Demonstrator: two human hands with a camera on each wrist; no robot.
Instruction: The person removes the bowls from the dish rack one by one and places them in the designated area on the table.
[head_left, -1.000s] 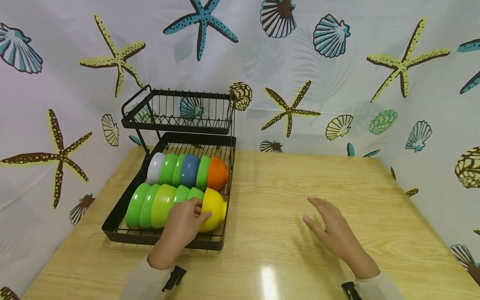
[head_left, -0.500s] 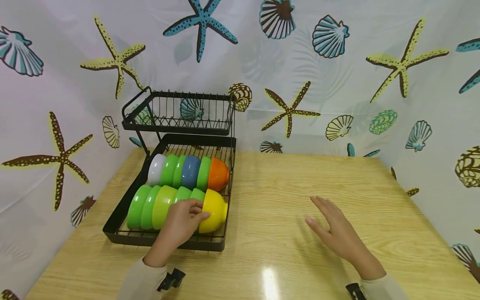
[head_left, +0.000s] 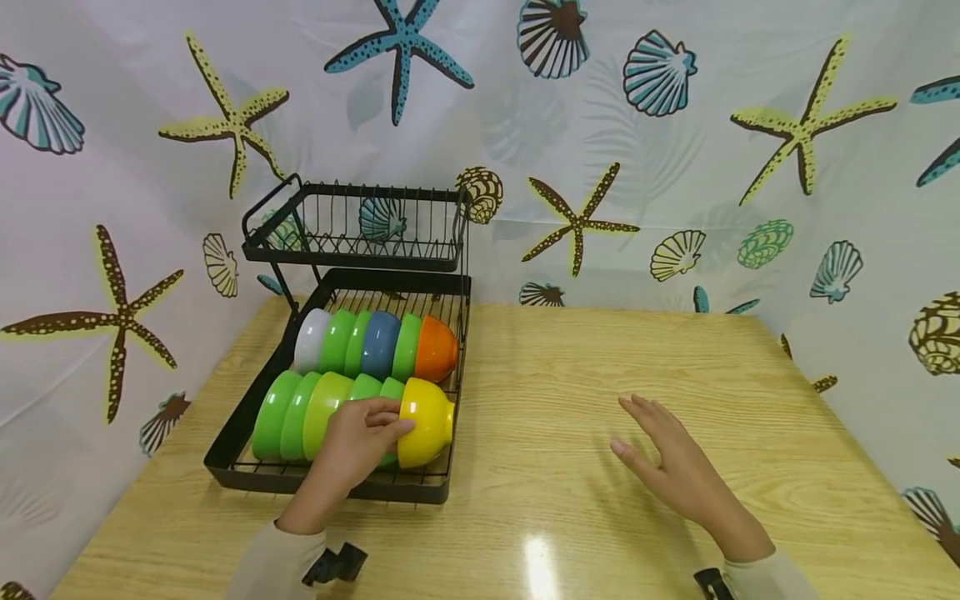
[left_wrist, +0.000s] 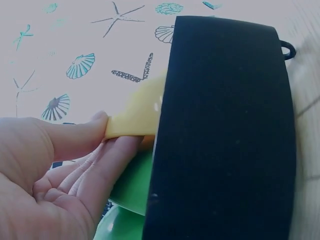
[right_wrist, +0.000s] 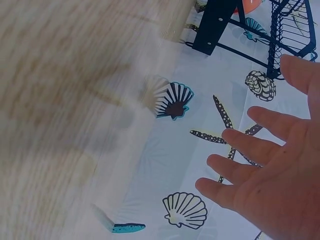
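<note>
My left hand (head_left: 357, 442) pinches the rim of a yellow bowl (head_left: 426, 423), thumb on the near side and fingers inside. This bowl stands on its side at the right end of the front row in the rack's lower tray. In the left wrist view, thumb and fingers meet at the rim of the yellow bowl (left_wrist: 135, 117), while the black tray wall (left_wrist: 225, 130) covers part of it. Green bowls (head_left: 279, 417) fill the row to its left, partly behind my hand. My right hand (head_left: 675, 462) hovers over the table at the right, fingers extended, holding nothing.
A black two-tier dish rack (head_left: 326, 485) stands on the left of the wooden table (head_left: 555, 375). Its back row holds a white bowl (head_left: 311, 340), several green ones, a blue bowl (head_left: 380, 343) and an orange bowl (head_left: 437, 348). A patterned curtain (head_left: 510, 125) encloses the table.
My left hand has shifted slightly left, keeping its pinch on the yellow bowl's rim. The bowl leans a little further left at its rim. My right hand has barely moved.
</note>
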